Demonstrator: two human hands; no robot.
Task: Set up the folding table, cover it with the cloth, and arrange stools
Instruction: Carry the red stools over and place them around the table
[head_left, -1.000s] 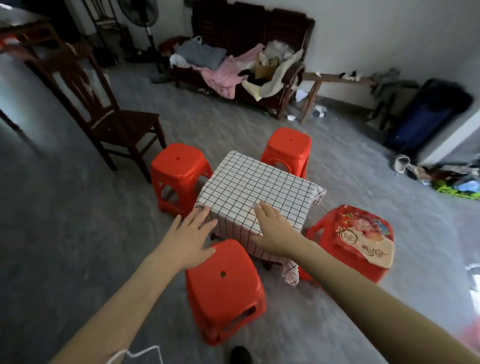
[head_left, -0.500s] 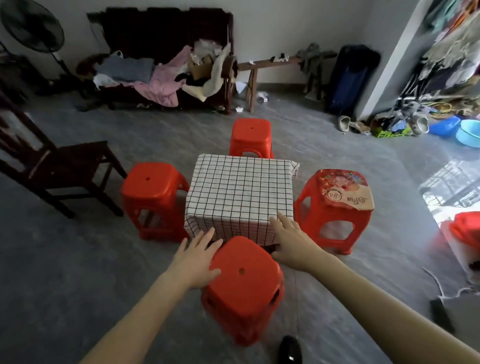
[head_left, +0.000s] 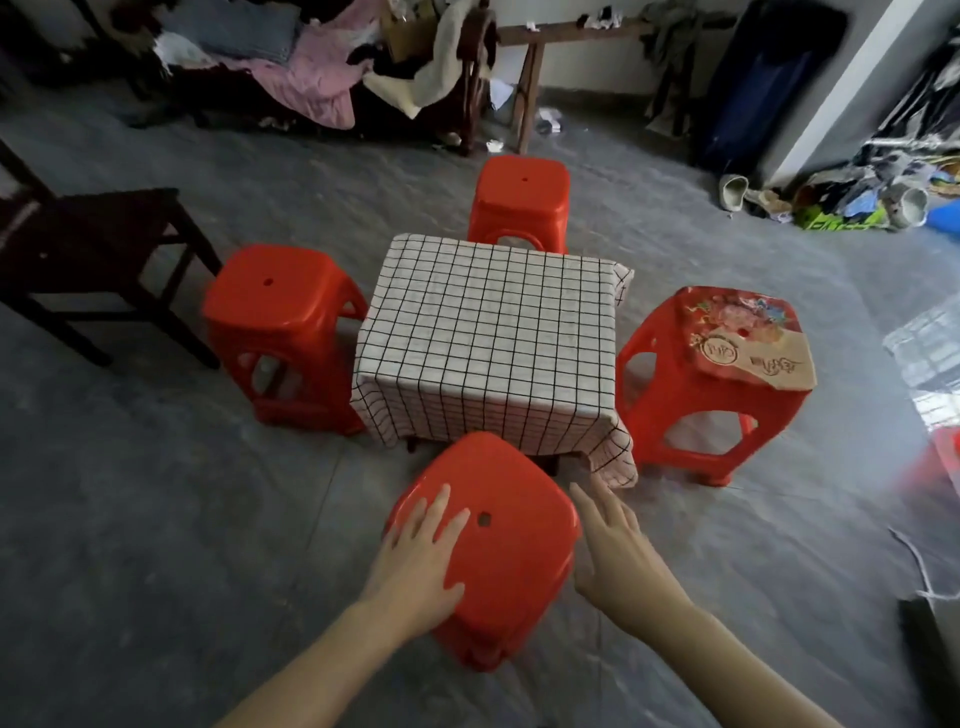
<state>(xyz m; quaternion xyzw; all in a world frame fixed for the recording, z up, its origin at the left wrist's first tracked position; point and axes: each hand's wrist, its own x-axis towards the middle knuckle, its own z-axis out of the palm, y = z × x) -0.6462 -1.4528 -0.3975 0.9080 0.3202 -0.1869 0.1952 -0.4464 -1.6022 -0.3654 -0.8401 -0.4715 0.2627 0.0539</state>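
Red stool (head_left: 498, 545) — hands at edges

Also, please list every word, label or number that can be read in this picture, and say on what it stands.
Printed sheet on the right stool: a round seal and large brush-style characters, too blurred to read.
Green packet on the floor by the wall: pale lettering, too small to read.
Checked cloth and the other stools: no text.
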